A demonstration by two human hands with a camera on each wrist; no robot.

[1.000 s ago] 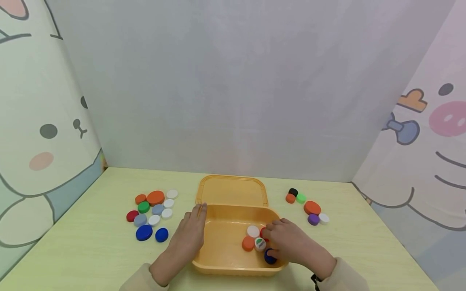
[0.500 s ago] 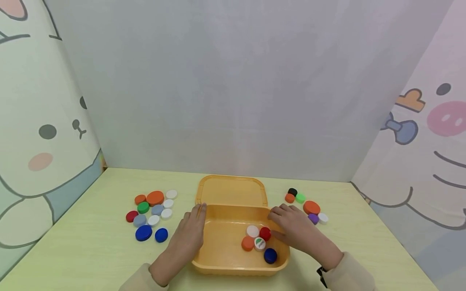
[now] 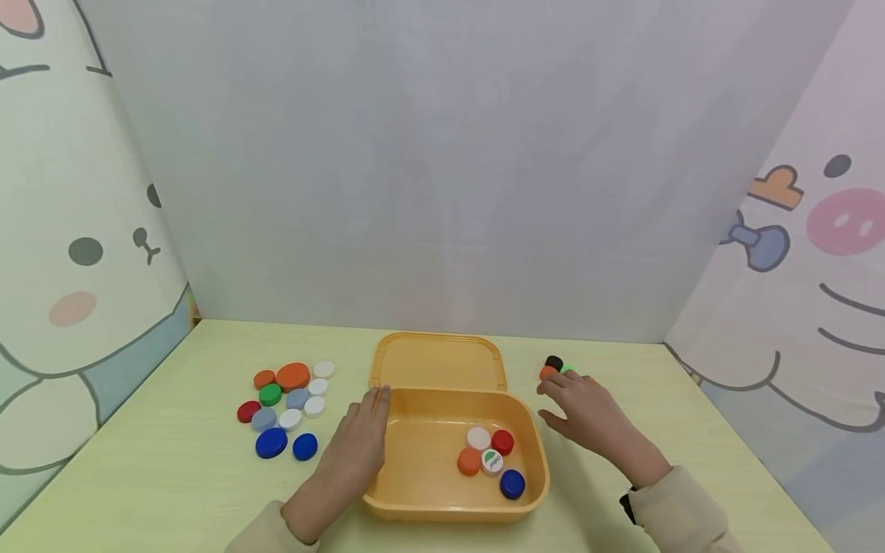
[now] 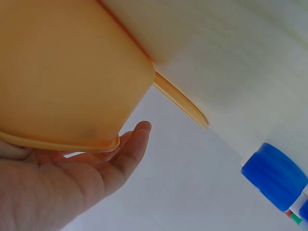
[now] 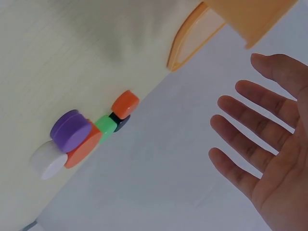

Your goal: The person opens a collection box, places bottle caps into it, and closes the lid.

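My left hand rests along the left rim of a yellow-orange plastic box, fingers extended. In the box's right half lie several bottle caps: white, red, orange, printed white and dark blue. My right hand hovers just right of the box, fingers spread and holding nothing. Near its fingertips are a black cap, a small orange cap and a partly hidden green cap. The right wrist view shows purple, large orange and white caps.
Behind the box lies its matching lid, flat on the table. Left of the box is a loose group of caps, among them large blue, large orange and green ones. A grey cloth hangs behind.
My right hand has let go of the dark blue cap in the box, lifted out and moved right over the right-hand caps. The left hand stays on the rim.
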